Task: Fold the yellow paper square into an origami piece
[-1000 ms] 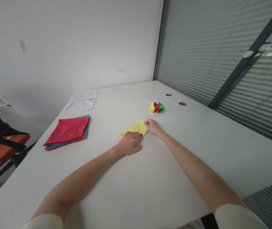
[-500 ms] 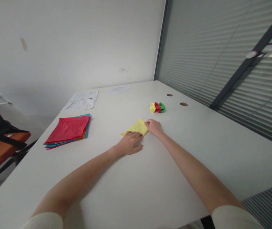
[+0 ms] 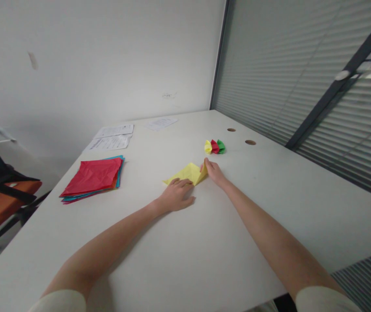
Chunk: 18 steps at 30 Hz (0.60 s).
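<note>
A sheet of yellow paper point(image 3: 190, 171), partly folded, lies on the white table point(image 3: 159, 260). My left hand point(image 3: 176, 195) rests flat over its near edge, fingers stretched out and pressing it down. At the right end, my right hand point(image 3: 214, 170) pinches a corner of the paper between thumb and fingers and holds it raised off the table. Beyond that hand sit three small folded paper pieces side by side: a yellow one point(image 3: 208, 147), a red one point(image 3: 215, 147) and a green one point(image 3: 221, 147).
A stack of coloured paper point(image 3: 92, 175), red on top, lies at the left of the table. Printed sheets point(image 3: 113, 136) lie at the back left. Two round holes pierce the tabletop near the blinds point(image 3: 276, 73). An orange chair point(image 3: 25, 190) stands at the left.
My right hand has lifted the paper's right corner and moved slightly right and away from me, so that end now stands up in a fold. My left hand has stayed in place.
</note>
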Each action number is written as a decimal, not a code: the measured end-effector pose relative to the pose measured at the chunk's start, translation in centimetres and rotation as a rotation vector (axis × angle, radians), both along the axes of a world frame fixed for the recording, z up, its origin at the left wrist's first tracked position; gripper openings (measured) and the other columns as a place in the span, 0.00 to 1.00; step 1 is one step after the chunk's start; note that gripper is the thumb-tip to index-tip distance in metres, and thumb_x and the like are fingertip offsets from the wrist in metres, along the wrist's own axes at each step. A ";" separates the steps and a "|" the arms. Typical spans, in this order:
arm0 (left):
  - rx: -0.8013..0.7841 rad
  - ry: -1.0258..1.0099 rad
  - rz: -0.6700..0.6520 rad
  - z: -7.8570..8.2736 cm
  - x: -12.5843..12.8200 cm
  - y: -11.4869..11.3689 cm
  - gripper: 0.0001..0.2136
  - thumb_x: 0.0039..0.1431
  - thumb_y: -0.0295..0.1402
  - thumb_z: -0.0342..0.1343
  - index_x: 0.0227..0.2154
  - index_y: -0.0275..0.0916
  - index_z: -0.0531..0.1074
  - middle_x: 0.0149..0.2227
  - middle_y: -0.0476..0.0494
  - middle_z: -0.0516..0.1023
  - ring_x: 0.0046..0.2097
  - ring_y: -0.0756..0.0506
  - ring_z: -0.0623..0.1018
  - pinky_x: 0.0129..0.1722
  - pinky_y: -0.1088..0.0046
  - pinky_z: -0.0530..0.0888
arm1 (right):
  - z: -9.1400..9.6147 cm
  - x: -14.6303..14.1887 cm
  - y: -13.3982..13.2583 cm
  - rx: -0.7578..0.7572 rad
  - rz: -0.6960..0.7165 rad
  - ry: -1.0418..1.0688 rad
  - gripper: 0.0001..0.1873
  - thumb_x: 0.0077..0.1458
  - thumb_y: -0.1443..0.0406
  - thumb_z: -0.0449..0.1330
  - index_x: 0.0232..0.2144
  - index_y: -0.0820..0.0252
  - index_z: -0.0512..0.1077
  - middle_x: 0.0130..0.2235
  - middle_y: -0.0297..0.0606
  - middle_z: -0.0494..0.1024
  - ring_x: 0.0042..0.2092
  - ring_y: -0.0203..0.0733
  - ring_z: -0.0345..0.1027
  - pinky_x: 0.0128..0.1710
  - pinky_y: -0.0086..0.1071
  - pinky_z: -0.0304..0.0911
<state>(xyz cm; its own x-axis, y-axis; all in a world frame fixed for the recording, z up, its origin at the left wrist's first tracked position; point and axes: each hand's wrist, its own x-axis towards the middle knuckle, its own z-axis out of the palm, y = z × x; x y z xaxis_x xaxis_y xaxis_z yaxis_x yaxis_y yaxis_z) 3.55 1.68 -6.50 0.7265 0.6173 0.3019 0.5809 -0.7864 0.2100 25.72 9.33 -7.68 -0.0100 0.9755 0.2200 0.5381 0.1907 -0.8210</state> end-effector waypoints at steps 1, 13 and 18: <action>0.000 0.000 0.012 0.0 0.0 0.0 0.20 0.60 0.42 0.52 0.52 0.39 0.68 0.56 0.36 0.70 0.56 0.39 0.72 0.61 0.54 0.61 | 0.1 0.3 0.0 -0.021 0.007 0.068 0.40 0.56 0.37 0.31 0.20 0.58 0.68 0.27 0.41 0.75 0.33 0.42 0.68 0.36 0.32 0.61; 0.030 -0.025 0.103 0.1 0.1 0.0 0.17 0.60 0.43 0.52 0.48 0.41 0.70 0.50 0.38 0.74 0.52 0.39 0.73 0.56 0.55 0.66 | 1.0 0.5 -0.3 -0.089 -0.032 0.127 0.45 0.50 0.32 0.33 0.17 0.58 0.71 0.20 0.41 0.72 0.31 0.43 0.69 0.36 0.35 0.64; 0.053 -0.007 0.169 -0.4 0.1 0.2 0.21 0.60 0.45 0.52 0.53 0.43 0.67 0.51 0.39 0.72 0.52 0.39 0.72 0.56 0.55 0.65 | 1.7 0.9 -0.4 -0.237 0.150 0.397 0.30 0.55 0.42 0.47 0.24 0.60 0.73 0.25 0.41 0.77 0.30 0.42 0.71 0.33 0.35 0.66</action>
